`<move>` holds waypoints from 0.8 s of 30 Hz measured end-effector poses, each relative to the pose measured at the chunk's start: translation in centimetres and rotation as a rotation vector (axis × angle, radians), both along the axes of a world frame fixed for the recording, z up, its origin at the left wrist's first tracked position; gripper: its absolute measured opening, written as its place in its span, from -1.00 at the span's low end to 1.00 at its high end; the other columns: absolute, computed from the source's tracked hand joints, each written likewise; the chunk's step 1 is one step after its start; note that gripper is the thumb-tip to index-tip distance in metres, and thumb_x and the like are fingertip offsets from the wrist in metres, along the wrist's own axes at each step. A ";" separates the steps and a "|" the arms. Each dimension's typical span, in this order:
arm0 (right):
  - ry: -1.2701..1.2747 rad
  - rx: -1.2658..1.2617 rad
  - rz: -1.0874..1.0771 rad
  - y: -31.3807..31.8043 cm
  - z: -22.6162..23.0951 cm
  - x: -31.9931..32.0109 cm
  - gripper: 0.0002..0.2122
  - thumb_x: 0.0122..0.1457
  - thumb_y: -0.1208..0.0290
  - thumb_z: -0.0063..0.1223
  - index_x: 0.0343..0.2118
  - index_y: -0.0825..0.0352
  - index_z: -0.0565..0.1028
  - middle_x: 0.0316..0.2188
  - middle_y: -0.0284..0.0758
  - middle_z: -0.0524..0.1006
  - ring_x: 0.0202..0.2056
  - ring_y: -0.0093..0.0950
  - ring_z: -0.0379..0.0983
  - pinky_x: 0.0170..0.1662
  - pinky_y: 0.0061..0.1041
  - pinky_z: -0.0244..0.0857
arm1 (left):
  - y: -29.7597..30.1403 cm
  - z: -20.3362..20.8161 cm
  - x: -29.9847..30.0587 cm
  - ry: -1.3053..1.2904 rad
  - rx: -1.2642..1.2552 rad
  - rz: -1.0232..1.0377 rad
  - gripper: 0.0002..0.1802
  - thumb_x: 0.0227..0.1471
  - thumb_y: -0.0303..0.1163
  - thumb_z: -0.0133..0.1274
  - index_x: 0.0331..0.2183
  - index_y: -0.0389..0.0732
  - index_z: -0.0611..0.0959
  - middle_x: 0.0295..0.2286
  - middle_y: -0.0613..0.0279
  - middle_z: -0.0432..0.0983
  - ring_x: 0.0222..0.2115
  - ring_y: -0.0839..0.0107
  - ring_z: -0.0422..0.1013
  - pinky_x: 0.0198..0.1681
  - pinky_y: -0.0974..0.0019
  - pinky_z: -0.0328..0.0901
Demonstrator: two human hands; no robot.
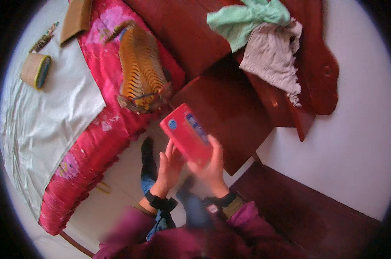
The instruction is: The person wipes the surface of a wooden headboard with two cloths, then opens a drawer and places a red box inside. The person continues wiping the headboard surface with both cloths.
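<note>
A red rectangular box [184, 129] with a round blue mark and a blue-and-tan printed panel is held tilted in front of me. My right hand [209, 166] grips its lower right end, thumb along the right side. My left hand [169, 166] is against the box's lower left edge, fingers stretched up and thumb apart; whether its fingertips reach behind the box is hard to tell. Beyond the box, an orange, black-striped, tiger-patterned item [141, 64] lies on the pink bedding [89, 146].
Left lies a pale sheet [44, 125] with a tan, yellow-edged brush-like block [36, 71] and a brown cardboard piece [76, 21]. A dark red wooden cabinet [221, 112] stands ahead; a green cloth [249, 21] and a beige cloth [273, 52] hang on wood at right.
</note>
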State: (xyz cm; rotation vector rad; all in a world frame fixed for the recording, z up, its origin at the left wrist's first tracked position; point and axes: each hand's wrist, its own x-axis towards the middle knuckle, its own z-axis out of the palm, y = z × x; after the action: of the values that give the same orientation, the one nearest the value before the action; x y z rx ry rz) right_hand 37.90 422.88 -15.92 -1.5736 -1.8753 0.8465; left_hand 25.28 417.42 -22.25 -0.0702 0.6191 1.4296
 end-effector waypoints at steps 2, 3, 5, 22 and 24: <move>0.021 0.040 0.071 0.3 2.4 -2.9 -0.18 -0.13 0.09 0.29 0.15 0.33 0.12 0.05 -0.08 0.26 0.05 -0.13 0.20 0.13 -0.14 0.08 | 1.8 4.1 -1.5 0.040 0.018 -0.027 -0.09 0.07 0.38 -0.35 0.20 -0.13 0.20 0.14 0.15 0.21 0.15 0.24 0.15 0.22 0.12 0.02; 0.026 0.088 0.104 0.8 3.6 -4.4 -0.18 -0.12 0.07 0.28 0.16 0.33 0.12 0.06 -0.07 0.25 0.07 -0.12 0.19 0.13 -0.14 0.07 | 3.0 6.0 -2.6 0.016 0.039 -0.052 -0.08 0.07 0.38 -0.34 0.21 -0.13 0.20 0.14 0.16 0.22 0.14 0.24 0.17 0.21 0.15 0.05; -0.032 0.131 0.148 2.0 6.7 -6.6 -0.17 -0.09 0.02 0.26 0.18 0.35 0.12 0.12 -0.02 0.23 0.11 -0.08 0.17 0.15 -0.16 0.06 | 5.2 9.8 -4.9 0.053 0.029 -0.064 -0.06 0.05 0.40 -0.32 0.20 -0.13 0.20 0.11 0.11 0.25 0.12 0.23 0.21 0.18 0.20 0.12; -0.826 0.335 -0.066 38.8 24.9 -5.4 -0.60 0.12 0.05 0.01 -0.13 0.28 0.51 -0.20 -0.14 0.52 -0.17 -0.15 0.44 -0.12 -0.24 0.30 | 20.4 23.8 -20.2 -0.510 0.344 -0.204 0.08 -0.06 0.46 -0.23 0.24 -0.17 0.08 0.16 -0.19 0.08 0.14 -0.12 0.12 0.16 -0.33 0.01; -0.323 0.278 -0.225 37.1 29.0 -6.9 -0.62 0.16 0.09 -0.02 -0.18 0.35 0.52 -0.31 -0.13 0.56 -0.27 -0.20 0.49 -0.17 -0.31 0.31 | 21.0 23.8 -20.3 -0.510 0.338 -0.208 0.03 -0.03 0.43 -0.24 0.22 -0.17 0.13 0.13 -0.14 0.16 0.10 -0.13 0.18 0.12 -0.28 0.09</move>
State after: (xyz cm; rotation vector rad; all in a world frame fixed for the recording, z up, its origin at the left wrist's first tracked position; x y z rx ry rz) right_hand 31.03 459.94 13.05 -1.7748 -1.8827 0.2308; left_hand 4.95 438.47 1.50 -0.0956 -0.0367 1.2304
